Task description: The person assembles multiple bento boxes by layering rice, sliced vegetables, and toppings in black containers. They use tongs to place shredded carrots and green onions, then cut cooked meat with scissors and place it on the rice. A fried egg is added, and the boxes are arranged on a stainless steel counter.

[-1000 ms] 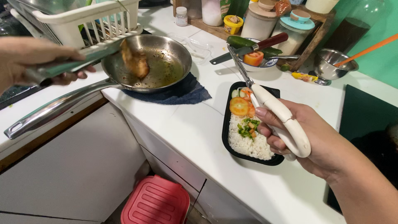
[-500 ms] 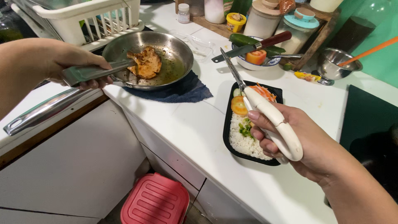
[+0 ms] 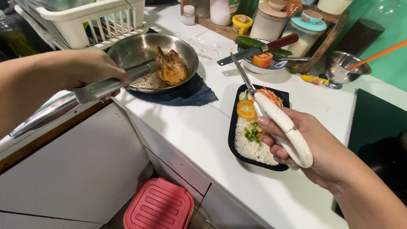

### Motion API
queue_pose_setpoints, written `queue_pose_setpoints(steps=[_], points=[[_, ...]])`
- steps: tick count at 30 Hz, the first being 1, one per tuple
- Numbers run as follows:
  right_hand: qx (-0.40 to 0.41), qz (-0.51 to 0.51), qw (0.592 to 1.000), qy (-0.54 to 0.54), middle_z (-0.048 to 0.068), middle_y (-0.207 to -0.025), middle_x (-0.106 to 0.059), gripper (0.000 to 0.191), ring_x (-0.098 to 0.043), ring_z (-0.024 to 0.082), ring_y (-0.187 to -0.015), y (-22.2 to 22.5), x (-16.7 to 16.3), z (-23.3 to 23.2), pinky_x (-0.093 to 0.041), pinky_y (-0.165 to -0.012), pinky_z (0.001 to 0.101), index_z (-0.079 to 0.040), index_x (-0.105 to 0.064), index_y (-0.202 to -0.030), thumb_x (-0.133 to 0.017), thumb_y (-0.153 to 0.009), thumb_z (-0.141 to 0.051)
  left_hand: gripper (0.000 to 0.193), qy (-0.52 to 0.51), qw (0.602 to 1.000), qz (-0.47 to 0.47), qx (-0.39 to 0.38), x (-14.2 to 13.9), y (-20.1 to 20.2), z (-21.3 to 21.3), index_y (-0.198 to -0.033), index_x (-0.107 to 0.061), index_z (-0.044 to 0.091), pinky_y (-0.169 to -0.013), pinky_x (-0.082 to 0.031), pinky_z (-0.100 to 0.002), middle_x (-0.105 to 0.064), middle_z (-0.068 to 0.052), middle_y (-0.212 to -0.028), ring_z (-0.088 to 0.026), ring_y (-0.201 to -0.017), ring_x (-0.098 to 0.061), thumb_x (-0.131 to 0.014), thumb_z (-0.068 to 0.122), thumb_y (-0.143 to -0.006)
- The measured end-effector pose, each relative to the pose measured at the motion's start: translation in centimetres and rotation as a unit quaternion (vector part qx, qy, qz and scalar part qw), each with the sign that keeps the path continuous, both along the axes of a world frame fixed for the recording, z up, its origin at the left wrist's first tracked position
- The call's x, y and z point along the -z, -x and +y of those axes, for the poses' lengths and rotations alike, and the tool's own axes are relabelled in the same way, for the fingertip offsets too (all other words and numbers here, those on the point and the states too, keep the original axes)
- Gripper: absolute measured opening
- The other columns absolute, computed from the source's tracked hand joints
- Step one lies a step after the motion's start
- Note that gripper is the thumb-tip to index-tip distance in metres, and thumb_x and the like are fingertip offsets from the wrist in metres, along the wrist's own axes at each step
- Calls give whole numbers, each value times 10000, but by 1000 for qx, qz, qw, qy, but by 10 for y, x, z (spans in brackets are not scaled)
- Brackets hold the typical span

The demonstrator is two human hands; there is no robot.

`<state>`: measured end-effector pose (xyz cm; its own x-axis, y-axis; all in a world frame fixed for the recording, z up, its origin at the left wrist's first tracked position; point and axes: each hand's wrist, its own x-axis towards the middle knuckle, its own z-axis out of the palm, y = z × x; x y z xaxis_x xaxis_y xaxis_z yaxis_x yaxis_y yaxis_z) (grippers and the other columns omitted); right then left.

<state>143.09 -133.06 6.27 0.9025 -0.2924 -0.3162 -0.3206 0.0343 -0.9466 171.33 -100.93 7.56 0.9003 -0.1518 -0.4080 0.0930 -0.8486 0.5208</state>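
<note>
At the counter's back edge you have a wooden rack [image 3: 326, 38] holding a pale lidded jar [image 3: 268, 23], a jar with a turquoise lid [image 3: 308, 25], a small yellow tub [image 3: 242, 24] and, further left, a small white-capped bottle [image 3: 188, 15]; labels are too small to make out. Your left hand [image 3: 91, 72] is closed around metal tongs [image 3: 112, 82], whose long axis runs from lower left to upper right, tips gripping a browned piece of chicken [image 3: 171, 68] held above the steel frying pan [image 3: 127, 53] on a dark blue cloth [image 3: 190, 95]. Your right hand [image 3: 313, 146] is curled through the white handles of kitchen scissors [image 3: 271, 114], blades shut and pointing up-left over the black meal tray [image 3: 232, 131] of rice and vegetables. A red plastic lid-topped box [image 3: 159, 205] sits on the floor below.
</note>
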Motion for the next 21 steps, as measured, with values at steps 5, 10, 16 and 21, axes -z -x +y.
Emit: queue_pose_setpoints(steps=[5,10,16,21], points=[[-11,1,1000,15,19,-724,-579,360,-507,65,-480,-2,2,0,-415,-400,216,4,-646,-1174,-731,-962,-274,347,40,998,48,12,-4,4,3,-1096,-784,5,-523,-500,-314,-737,-194,-880,-204,-608,-624,-621,285,-973],[-8,-3,1000,1,12,-727,-588,349,-515,59,-485,6,1,1,-421,-410,212,-2,-658,-1187,-730,-961,-259,418,120,984,128,-30,-4,2,1,-1070,-753,-24,-425,-433,-246,-672,-139,-820,-143,-548,-555,-575,342,-974],[-2,-10,1000,2,0,-725,-585,370,-509,41,-487,23,-6,3,-401,-409,188,-25,-689,-1239,-734,-955,-258,356,130,983,99,-89,-1,-6,-21,-1070,-680,-13,-453,-431,-268,-705,-140,-860,-150,-604,-603,-580,325,-1015],[49,24,998,14,6,-687,-573,404,-474,48,-447,42,-11,2,-372,-388,194,-41,-634,-1229,-728,-926,-291,392,120,990,70,-36,12,-20,-21,-1090,-709,-21,-456,-421,-283,-693,-161,-877,-167,-591,-562,-570,342,-1037]])
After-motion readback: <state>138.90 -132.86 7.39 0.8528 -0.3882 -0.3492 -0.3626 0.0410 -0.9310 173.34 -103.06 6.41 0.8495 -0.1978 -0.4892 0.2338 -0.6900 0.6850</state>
